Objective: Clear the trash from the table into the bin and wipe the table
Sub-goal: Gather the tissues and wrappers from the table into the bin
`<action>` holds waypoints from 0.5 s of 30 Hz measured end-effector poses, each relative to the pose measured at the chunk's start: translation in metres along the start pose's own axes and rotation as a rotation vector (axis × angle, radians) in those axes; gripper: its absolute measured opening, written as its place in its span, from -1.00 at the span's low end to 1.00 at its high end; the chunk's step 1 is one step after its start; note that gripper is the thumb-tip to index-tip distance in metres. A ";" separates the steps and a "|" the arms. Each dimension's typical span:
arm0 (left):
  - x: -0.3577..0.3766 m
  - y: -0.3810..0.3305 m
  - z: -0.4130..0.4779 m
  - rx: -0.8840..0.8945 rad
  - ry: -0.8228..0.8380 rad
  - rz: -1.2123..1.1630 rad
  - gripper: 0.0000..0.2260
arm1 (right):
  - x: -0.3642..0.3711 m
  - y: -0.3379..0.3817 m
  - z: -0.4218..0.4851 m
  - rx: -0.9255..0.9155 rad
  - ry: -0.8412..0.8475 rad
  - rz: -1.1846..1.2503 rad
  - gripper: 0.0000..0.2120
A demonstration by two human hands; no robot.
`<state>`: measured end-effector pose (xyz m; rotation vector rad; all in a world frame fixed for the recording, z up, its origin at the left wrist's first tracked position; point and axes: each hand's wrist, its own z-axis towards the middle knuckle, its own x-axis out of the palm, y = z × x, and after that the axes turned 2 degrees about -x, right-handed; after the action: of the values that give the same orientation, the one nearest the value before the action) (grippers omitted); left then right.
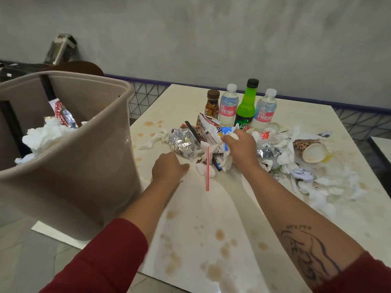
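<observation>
stained table (211, 210), right grip (241, 149) clutching wrappers (208, 132)

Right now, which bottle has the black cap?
The green bottle, between the two clear water bottles; those have white caps, the small brown bottle a brown one.

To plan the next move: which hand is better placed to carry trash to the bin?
Probably the right hand: it grips wrappers, though the left hand is nearer the bin.

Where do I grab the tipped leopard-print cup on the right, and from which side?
Pinch the leopard-print cup across its patterned wall, coming from above: it lies on its side on tissues, mouth open toward the near right.
</observation>
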<state>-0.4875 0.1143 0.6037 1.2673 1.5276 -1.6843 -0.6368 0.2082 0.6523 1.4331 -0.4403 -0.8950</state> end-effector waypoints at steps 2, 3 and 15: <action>0.004 0.001 -0.003 0.019 0.033 0.018 -0.64 | -0.004 0.005 -0.001 -0.006 -0.013 0.037 -0.72; 0.006 0.001 -0.004 0.030 0.058 0.016 -0.65 | -0.006 0.009 -0.001 -0.016 -0.018 0.043 -0.75; -0.018 -0.032 -0.015 0.200 -0.173 -0.389 -0.83 | -0.026 0.035 0.002 -0.077 0.016 0.074 -0.76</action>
<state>-0.5030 0.1325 0.6352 0.9250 1.6054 -2.1782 -0.6456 0.2226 0.6930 1.3440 -0.4398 -0.8319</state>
